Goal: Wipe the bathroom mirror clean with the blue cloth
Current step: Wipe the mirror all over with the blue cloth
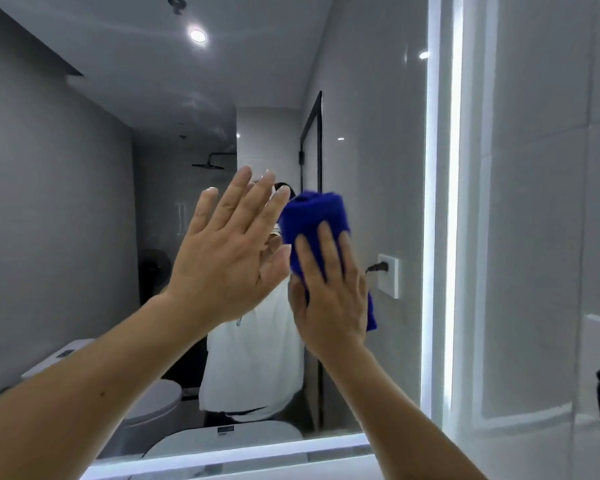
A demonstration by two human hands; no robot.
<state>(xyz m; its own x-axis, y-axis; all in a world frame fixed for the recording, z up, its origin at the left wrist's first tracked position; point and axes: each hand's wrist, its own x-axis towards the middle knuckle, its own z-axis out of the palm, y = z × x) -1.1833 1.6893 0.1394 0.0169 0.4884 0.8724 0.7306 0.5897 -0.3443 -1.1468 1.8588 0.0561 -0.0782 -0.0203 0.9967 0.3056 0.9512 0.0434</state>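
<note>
Grey tiled walls and a lit ceiling spot show in the bathroom mirror (84, 202), which is edged by a bright light strip (456, 202) along its right side and bottom. The right hand (329, 296) presses the blue cloth (312, 216) flat against the glass, fingers (326, 244) straight and spread over the folded wad. The left hand (227, 251) is raised just beside it, open with fingers wide, holding nothing (whether it touches the glass I cannot tell). The cloth looks soft, light and thick, likely to bunch or slip under a loose palm, so broad flat pressure across its middle seems the best hold. Faint streaks remain on the upper glass.
</note>
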